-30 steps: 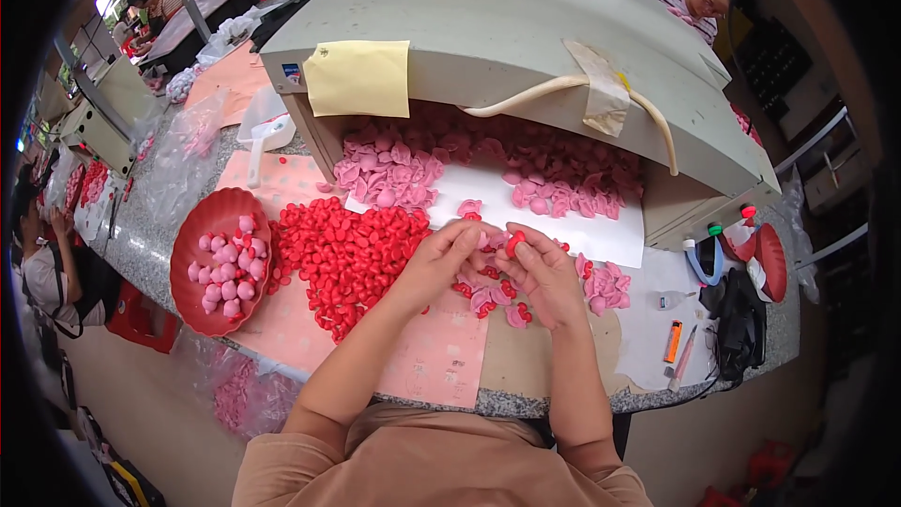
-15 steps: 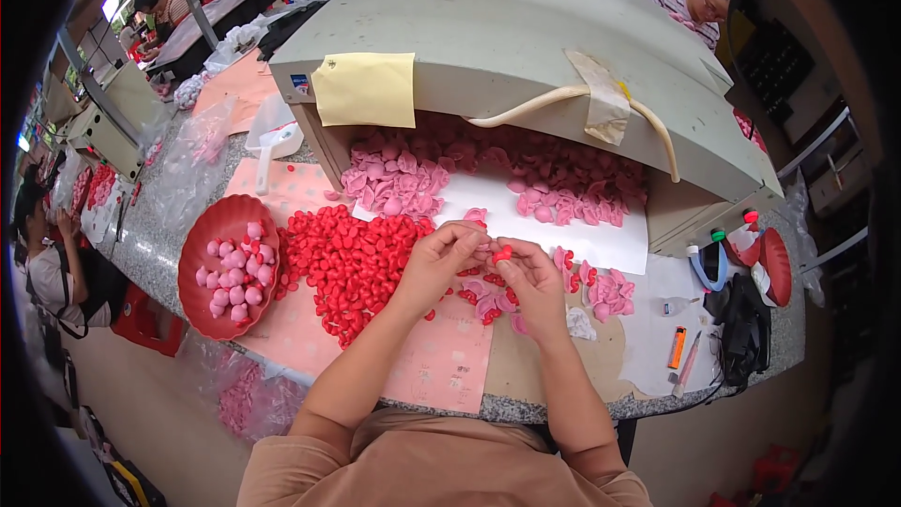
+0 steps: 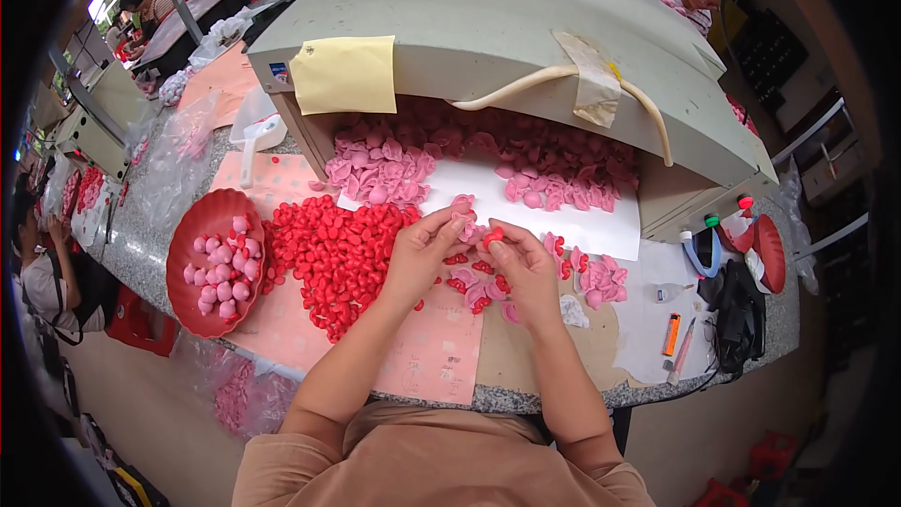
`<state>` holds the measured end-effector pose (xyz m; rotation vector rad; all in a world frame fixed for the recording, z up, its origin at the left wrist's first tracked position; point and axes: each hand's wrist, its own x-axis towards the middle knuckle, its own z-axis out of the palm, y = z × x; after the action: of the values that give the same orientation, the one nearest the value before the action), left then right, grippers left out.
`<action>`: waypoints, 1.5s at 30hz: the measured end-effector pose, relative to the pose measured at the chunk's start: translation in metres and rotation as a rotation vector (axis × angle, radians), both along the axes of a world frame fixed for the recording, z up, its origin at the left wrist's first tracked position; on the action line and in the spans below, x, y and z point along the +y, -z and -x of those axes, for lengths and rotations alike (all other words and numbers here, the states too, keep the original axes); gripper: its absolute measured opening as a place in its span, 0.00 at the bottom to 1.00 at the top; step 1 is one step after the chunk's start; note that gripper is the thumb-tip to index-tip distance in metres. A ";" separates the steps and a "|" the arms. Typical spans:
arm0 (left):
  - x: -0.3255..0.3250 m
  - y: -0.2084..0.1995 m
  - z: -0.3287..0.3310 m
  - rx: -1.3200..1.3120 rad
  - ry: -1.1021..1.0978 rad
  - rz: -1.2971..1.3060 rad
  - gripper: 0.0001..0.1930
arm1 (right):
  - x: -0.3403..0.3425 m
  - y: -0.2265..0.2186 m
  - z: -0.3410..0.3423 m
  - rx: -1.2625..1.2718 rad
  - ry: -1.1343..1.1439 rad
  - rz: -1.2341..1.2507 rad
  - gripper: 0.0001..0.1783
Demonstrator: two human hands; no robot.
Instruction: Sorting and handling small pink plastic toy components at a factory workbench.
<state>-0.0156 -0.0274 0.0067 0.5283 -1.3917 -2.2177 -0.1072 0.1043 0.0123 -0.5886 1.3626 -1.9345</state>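
Over the middle of the bench, my left hand (image 3: 419,253) pinches a thin pink petal-like piece (image 3: 466,227) between thumb and fingers. Close beside it, my right hand (image 3: 527,274) holds a small glossy red piece (image 3: 493,237) at its fingertips. The two pieces are a little apart. Beneath and around my hands lie pink pieces with red ones set on them (image 3: 481,289). A heap of loose red pieces (image 3: 343,258) spreads left of my left hand. Right of my right hand sits a small cluster of pink pieces (image 3: 603,282).
A grey box-shaped housing (image 3: 488,28) stands ahead, with pink pieces (image 3: 385,169) on white paper under it. At left are a red fluted bowl (image 3: 180,268) of pink balls and a white scoop (image 3: 249,155). An orange lighter (image 3: 671,334) and a black bag (image 3: 737,319) lie right.
My hands have parted slightly, and more of the pink piece in my left hand shows. The whole scene has shifted slightly left and up in the view.
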 end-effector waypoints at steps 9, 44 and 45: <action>0.010 -0.005 -0.005 -0.224 -0.028 0.411 0.15 | -0.002 0.003 -0.001 -0.034 0.002 -0.038 0.17; 0.013 -0.010 -0.006 -0.117 -0.105 1.190 0.12 | 0.002 0.006 0.001 -0.227 -0.159 -0.013 0.10; 0.013 -0.009 -0.005 -0.119 -0.103 1.189 0.12 | 0.002 0.007 0.000 -0.109 -0.119 -0.043 0.09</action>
<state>-0.0103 -0.0144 0.0162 0.2592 -2.3066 -0.9534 -0.1070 0.1066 0.0057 -0.5243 1.2693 -1.8108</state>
